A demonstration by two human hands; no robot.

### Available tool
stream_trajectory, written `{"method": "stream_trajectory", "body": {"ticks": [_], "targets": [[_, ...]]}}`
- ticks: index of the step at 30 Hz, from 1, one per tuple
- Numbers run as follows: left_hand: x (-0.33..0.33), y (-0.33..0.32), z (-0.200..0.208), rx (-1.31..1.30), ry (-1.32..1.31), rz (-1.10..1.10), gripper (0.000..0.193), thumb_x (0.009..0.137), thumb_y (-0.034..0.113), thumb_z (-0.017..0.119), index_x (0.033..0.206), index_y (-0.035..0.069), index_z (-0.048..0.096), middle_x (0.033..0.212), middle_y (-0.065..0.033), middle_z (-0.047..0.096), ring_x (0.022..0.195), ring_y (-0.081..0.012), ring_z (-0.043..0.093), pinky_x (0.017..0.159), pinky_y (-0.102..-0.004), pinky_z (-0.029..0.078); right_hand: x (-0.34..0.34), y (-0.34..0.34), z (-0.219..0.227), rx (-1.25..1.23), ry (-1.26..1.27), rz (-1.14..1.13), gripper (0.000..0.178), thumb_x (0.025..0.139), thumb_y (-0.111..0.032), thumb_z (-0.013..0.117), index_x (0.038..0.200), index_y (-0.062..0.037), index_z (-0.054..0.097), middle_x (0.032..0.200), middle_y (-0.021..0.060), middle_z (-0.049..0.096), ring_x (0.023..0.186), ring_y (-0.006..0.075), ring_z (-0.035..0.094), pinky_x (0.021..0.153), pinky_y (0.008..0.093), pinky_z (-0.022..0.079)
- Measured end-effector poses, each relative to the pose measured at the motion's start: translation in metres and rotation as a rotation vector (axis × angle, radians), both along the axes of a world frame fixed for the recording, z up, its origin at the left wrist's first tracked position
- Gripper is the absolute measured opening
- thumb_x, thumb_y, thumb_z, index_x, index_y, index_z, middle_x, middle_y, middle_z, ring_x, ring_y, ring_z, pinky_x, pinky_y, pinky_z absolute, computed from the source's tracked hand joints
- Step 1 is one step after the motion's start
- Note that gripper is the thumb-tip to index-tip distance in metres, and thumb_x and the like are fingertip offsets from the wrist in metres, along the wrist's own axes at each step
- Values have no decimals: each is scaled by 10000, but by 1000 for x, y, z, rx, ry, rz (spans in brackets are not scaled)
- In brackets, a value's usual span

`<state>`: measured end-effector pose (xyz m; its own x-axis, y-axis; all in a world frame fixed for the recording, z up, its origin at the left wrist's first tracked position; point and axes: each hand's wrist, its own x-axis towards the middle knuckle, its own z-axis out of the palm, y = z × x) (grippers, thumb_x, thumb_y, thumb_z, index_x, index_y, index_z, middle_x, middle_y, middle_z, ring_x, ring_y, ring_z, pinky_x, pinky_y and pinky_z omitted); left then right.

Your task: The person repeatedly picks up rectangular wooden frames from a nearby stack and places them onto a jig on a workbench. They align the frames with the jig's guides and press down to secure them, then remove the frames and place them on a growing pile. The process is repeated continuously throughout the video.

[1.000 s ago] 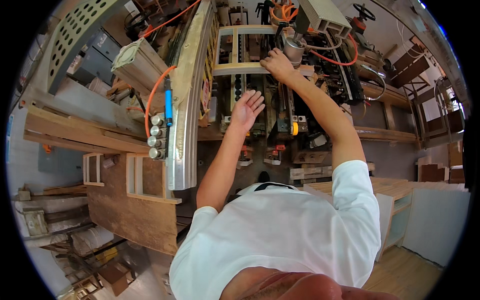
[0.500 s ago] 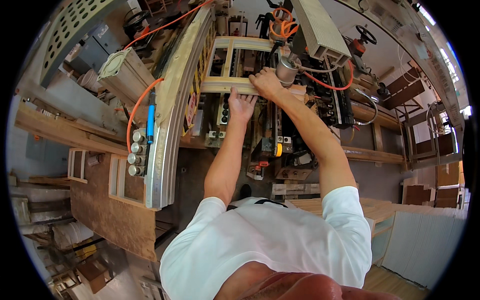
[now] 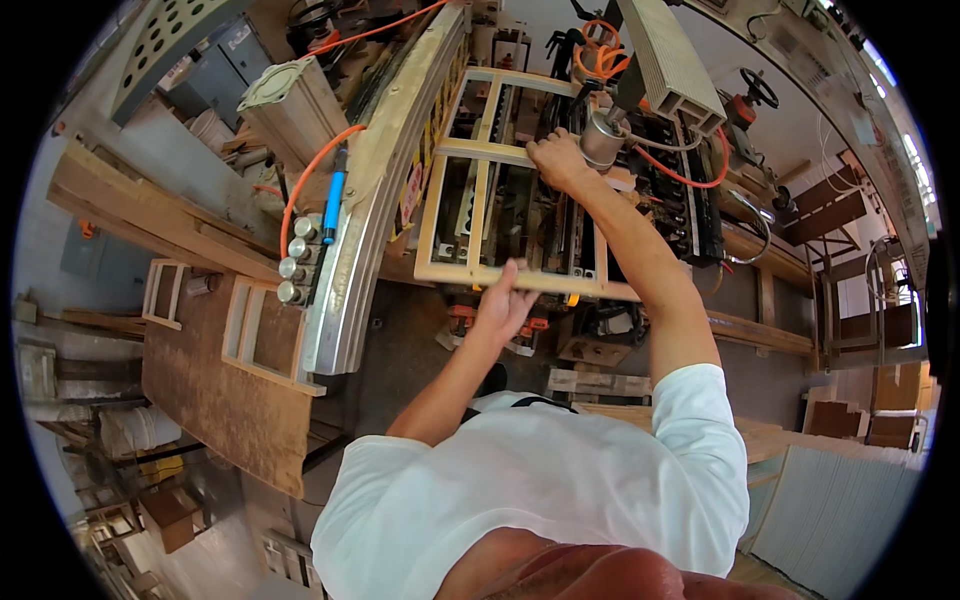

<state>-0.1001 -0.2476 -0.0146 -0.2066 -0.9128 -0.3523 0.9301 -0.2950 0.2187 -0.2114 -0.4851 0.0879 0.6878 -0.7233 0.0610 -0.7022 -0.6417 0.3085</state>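
Note:
A pale wooden frame with crossbars lies over the machine bed, its near rail toward my body. My left hand is at that near rail, thumb over the top and fingers beneath, slightly smeared by motion. Farther off, my right hand has its fingers curled over the frame's middle rail. Just right of it stands a metal pneumatic cylinder pointing down. The frame's right part is partly hidden by my right forearm.
A long metal beam with a blue pen-like tool runs along the left, beside an orange hose. A ribbed metal beam overhangs the right. Small wooden frames rest on a brown board at left.
The wooden frame has come toward my body, so more of it shows. My left hand has moved nearer with its near rail; my right hand now lies at the middle rail.

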Motion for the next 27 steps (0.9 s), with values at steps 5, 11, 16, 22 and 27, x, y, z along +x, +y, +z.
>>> {"method": "stream_trajectory", "body": {"ticks": [5,11,16,22,27], "targets": [[26,121,9,4,25,-86,264,956,283,559,1096,61,538,1109,-74,553,1224,-275,480,1080,-442,368,12,3,-1,113,156,-94,208,820,-81,608,1027,-60,620,1047,141,651,992,298,598,959,448,361],[85,216,-12,11,31,-139,285,952,276,566,1111,41,541,1107,-97,551,1196,-298,490,1095,-442,353,27,2,-4,152,35,-168,247,843,-66,573,1088,-34,586,1020,155,665,1028,326,593,953,474,369],[113,268,-10,53,-29,-141,270,932,266,598,1063,33,559,1087,-96,548,1195,-300,485,1096,-461,338,34,-15,-29,186,-94,-224,327,773,-49,601,1097,-55,555,943,166,670,960,362,621,931,506,400],[129,312,-38,211,-5,31,203,902,218,641,991,49,571,1046,-87,572,1166,-287,507,1081,-439,358,32,-23,-30,212,-182,-236,463,739,-71,633,1192,-77,538,1004,177,665,968,363,628,800,471,490],[155,326,-118,529,-184,183,96,864,76,638,903,57,552,919,-67,570,952,-240,578,1038,-428,430,36,-14,-20,280,-172,-228,454,773,-67,580,1223,-70,518,1019,186,665,990,367,625,809,487,484]]}}
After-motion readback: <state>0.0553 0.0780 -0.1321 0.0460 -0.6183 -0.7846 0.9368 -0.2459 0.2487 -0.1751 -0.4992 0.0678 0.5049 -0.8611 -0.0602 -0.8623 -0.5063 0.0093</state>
